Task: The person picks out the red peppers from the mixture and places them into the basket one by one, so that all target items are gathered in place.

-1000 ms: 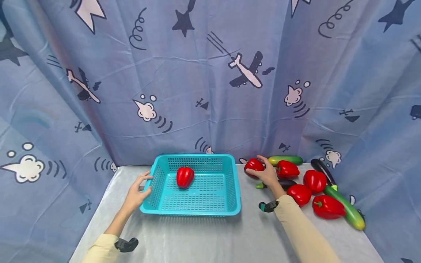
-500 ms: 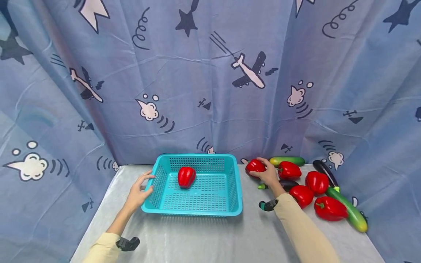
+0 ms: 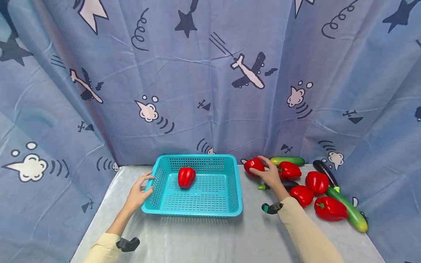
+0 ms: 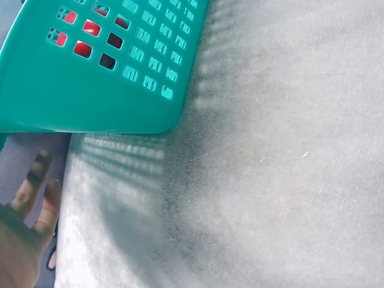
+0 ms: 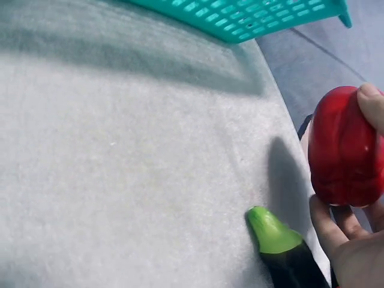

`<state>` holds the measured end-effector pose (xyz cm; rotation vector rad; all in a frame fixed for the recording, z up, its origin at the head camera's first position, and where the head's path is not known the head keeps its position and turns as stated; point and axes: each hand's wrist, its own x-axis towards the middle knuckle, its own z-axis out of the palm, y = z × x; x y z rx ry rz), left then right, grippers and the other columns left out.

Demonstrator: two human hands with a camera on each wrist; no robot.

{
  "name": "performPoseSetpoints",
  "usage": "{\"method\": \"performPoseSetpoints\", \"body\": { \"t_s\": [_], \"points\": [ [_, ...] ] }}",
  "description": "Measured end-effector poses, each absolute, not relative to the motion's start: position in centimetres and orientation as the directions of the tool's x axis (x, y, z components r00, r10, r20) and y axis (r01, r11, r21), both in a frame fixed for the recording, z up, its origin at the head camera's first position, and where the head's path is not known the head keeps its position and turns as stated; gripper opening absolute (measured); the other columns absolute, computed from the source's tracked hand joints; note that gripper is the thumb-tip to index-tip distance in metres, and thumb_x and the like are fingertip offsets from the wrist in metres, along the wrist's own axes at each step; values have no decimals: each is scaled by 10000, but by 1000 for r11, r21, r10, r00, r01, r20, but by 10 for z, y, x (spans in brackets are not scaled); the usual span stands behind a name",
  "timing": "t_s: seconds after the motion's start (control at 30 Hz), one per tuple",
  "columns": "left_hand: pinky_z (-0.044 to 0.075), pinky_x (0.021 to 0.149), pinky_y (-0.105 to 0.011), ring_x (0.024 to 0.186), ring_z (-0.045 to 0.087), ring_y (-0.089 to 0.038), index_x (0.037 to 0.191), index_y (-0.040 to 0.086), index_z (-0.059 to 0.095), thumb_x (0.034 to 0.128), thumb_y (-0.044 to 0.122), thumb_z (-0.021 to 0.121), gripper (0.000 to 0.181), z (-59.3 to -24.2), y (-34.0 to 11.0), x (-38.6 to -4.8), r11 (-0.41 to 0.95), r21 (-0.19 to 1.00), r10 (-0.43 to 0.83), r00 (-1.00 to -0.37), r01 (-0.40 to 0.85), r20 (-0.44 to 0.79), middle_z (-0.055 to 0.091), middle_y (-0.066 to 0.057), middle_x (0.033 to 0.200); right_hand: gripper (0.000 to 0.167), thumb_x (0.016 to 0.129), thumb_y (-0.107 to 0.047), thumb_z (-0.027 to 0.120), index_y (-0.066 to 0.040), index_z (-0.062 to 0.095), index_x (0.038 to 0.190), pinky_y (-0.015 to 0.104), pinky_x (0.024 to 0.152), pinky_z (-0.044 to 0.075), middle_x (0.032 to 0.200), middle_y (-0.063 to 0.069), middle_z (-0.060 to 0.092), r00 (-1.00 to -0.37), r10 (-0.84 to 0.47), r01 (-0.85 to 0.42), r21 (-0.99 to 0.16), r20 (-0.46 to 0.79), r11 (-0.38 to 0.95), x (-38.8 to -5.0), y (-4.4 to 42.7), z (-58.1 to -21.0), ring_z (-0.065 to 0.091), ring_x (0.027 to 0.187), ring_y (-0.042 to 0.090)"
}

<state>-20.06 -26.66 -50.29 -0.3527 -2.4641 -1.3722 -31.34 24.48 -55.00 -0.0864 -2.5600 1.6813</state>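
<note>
My right hand (image 3: 270,175) grips a red bell pepper (image 3: 254,167) to the right of the turquoise basket (image 3: 235,210). In the right wrist view the thumb lies on one side of this pepper (image 5: 342,147) and the other fingers on the opposite side. Inside the basket, toward its back left, is another red bell pepper (image 3: 186,178). My left hand (image 3: 137,191) is beside the basket's left rim, fingers spread and loosely bent, holding nothing. In the left wrist view that hand (image 4: 24,234) shows only partly, near the basket wall (image 4: 90,108).
Several red bell peppers (image 3: 330,209) lie on the right side of the grey table (image 3: 210,239). Among them are a dark eggplant (image 3: 325,173), another eggplant (image 3: 288,184) partly behind the right wrist, and green cucumbers (image 3: 353,215) (image 3: 287,161). A patterned blue curtain (image 3: 184,84) hangs behind.
The right hand and its bell pepper have shifted slightly up and left in the last half second, staying right of the basket. The left hand stays put. The head view shifted slightly earlier.
</note>
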Motion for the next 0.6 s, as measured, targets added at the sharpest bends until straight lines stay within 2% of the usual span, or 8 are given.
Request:
{"method": "performPoseSetpoints", "body": {
  "t_s": [0.13, 0.3, 0.4, 0.6],
  "points": [
    [563, 830, -427, 1172, 535, -522, 1273, -126, 577, 891, -162, 612, 385, -510, -268, -204, 521, 775, 73, -923, 359, 378, 413, -351, 1461, 793, 900, -378, 791, -209, 399, 1569, 574, 977, 479, 1545, 217, 346, -996, 91, 34, -927, 0, 373, -309, 247, -545, 335, 1366, 438],
    [543, 851, -524, 1204, 525, -497, 1279, -105, 588, 889, -165, 619, 396, -516, -271, -207, 512, 789, 60, -931, 339, 361, 408, -329, 1481, 799, 932, -474, 722, -272, 332, 1600, 543, 968, 494, 1542, 219, 322, -996, 72, 68, -941, -46, 331, -303, 249, -539, 336, 1352, 436],
    [534, 856, -548, 1226, 521, -473, 1283, -67, 607, 889, -156, 637, 405, -528, -278, -214, 506, 799, 57, -937, 325, 345, 412, -289, 1502, 764, 949, -447, 711, -255, 345, 1592, 532, 960, 492, 1545, 228, 304, -997, 49, 76, -955, -65, 287, -300, 250, -537, 324, 1365, 451],
    [550, 863, -473, 1217, 539, -445, 1291, -20, 617, 898, -128, 644, 409, -540, -285, -220, 498, 810, 57, -944, 308, 324, 411, -223, 1533, 745, 940, -296, 760, -178, 372, 1565, 537, 913, 501, 1553, 251, 259, -998, 1, 61, -990, -61, 126, -292, 250, -531, 338, 1356, 501]
  ]
}}
